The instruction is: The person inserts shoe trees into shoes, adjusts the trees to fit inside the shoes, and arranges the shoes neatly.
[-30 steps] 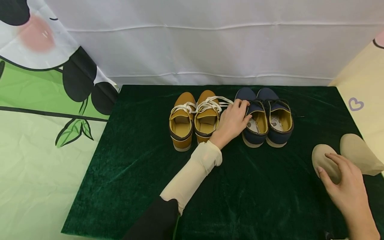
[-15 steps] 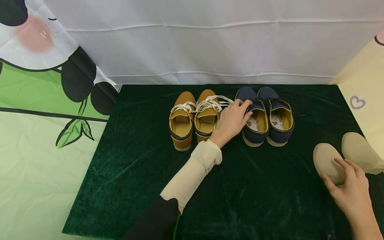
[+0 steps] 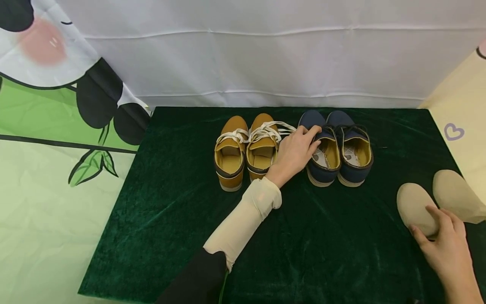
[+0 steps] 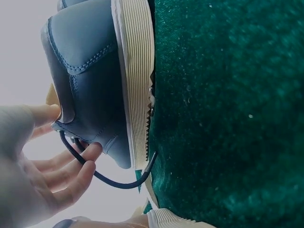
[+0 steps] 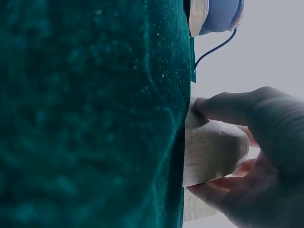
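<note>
Over green cloth (image 3: 163, 245), the left hand (image 3: 293, 152) pinches a blue shoe (image 3: 322, 176), the right hand (image 3: 447, 242) a slipper (image 3: 415, 207) (gripping, seemingly; next wants steadiness).

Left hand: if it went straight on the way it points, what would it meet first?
The left navy shoe; the left hand's fingers already seem to touch it. The right navy shoe appears next in that line, though depth is hard to judge.

Navy is being shown by dark-laced shoes (image 3: 335, 157), tan by white-laced shoes (image 3: 256, 154), seemingly plain beige by the rightmost pair (image 3: 417, 207), deep green by the cloth (image 3: 171, 211).
</note>
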Motion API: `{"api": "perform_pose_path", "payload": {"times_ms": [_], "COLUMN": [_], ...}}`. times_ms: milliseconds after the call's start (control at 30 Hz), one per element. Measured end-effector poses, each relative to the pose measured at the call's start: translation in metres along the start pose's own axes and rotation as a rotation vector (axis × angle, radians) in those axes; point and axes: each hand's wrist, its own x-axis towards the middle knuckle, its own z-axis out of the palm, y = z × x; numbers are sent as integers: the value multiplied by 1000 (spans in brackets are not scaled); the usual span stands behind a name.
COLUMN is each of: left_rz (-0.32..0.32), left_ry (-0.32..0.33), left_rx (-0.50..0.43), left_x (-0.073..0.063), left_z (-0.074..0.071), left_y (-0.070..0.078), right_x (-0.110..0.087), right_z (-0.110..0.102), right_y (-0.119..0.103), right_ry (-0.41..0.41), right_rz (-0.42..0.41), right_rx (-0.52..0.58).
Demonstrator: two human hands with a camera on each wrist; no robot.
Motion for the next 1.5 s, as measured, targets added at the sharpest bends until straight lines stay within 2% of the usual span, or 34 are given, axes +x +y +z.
{"api": "perform_pose_path", "payload": {"times_ms": [533,700,1133,1500], "left_rz": [8,3,-2,-5], "left_ry": [-3,-7,-16,-19], "left_rx": [12,28,91,125], "left_x": [0,1,-1,-1], "left_z": [2,0,-1,-4], "left_y": [-1,-1,0,1], "right_x": [-6,-6,-10,-6], "right_z": [-7,-11,-21,-24], "right_y": [-15,-23,-55,-84], "right_ry": [69,119,121,126], "right_rz": [-40,-110,-225,-414], "right_rx": [29,87,149,231]}}
